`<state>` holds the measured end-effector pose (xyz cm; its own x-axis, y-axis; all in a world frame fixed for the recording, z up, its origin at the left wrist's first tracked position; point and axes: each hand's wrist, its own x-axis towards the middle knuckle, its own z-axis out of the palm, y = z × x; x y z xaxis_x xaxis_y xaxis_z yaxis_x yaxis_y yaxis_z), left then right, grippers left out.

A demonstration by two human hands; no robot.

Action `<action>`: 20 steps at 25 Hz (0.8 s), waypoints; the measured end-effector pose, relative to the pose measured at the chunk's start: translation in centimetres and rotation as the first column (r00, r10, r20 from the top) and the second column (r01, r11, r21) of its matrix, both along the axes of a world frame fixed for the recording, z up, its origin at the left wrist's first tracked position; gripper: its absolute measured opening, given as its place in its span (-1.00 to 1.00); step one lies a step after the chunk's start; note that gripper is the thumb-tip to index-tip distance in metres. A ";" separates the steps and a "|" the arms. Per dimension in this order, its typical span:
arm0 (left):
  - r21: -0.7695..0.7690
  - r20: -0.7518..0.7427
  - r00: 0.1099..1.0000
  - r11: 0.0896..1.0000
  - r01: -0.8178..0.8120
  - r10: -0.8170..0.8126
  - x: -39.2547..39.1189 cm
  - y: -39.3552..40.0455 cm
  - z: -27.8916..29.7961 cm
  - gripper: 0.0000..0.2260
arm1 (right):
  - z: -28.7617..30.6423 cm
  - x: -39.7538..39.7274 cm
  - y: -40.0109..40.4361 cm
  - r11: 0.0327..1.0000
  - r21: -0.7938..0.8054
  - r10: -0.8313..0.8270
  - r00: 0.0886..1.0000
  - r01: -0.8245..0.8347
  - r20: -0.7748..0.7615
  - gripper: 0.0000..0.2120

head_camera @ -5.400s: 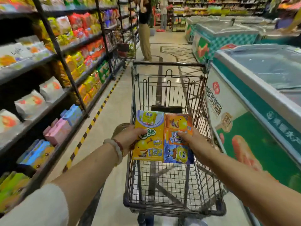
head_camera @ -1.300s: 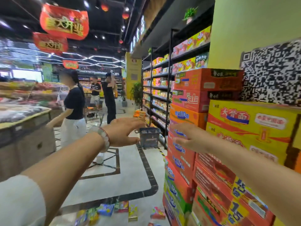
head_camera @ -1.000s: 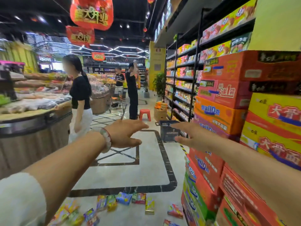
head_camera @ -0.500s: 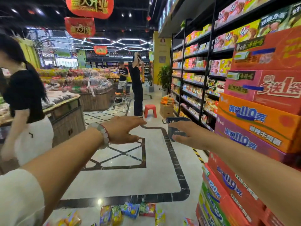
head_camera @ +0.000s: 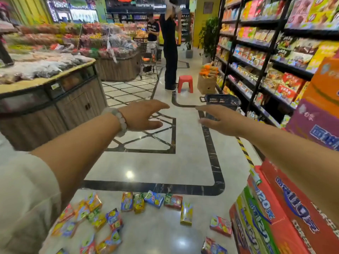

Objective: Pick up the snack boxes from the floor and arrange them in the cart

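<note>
A: Where are the snack boxes (head_camera: 154,198) right now?

B: Scattered on the floor (head_camera: 157,167) at the bottom of the view, lying flat or tipped at odd angles, some overlapping on the left, a few loose ones near the stacked cartons (head_camera: 271,213) on the right. They look spilled rather than set down.

A: And the hands?

B: Both are out in front, well above the boxes. The left hand (head_camera: 145,116), with a bead bracelet (head_camera: 119,121) at the wrist, has its fingers straight and loosely spread, holding nothing. The right hand (head_camera: 220,119) is the same: fingers extended, relaxed, empty.

A: Why hold them like that?

B: My guess is they are ready to reach down; open fingers suit flat boxes that must be grasped by their edges.

A: Is the cart nearby?

B: I can't see the person's cart here. There is a dark basket (head_camera: 222,101) by the shelves (head_camera: 266,52) ahead, and another shopper's trolley farther off.
</note>
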<state>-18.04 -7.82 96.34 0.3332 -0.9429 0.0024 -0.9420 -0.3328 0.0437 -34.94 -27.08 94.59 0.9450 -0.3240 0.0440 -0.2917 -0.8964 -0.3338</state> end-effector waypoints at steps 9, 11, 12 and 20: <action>0.156 -0.167 0.984 0.987 -0.037 0.064 15.2 -8.2 -13.3 -0.44 | -13.8 14.4 -7.6 0.984 0.161 -0.041 0.979 0.074 -0.201 -0.51; 0.153 -0.193 0.979 0.987 -0.039 0.069 18.7 -10.3 -17.8 -0.46 | -18.7 17.2 -9.2 0.966 0.227 -0.072 0.975 0.121 -0.212 -0.52; 0.149 -0.220 0.973 0.988 -0.043 0.075 20.1 -11.2 -20.5 -0.47 | -21.6 18.3 -9.8 0.949 0.274 -0.100 0.972 0.158 -0.214 -0.52; 0.262 -0.438 0.892 0.965 0.007 0.113 24.2 -18.3 -57.1 -0.46 | -61.1 18.2 -14.8 0.758 0.393 -0.344 0.831 0.521 -0.438 -0.53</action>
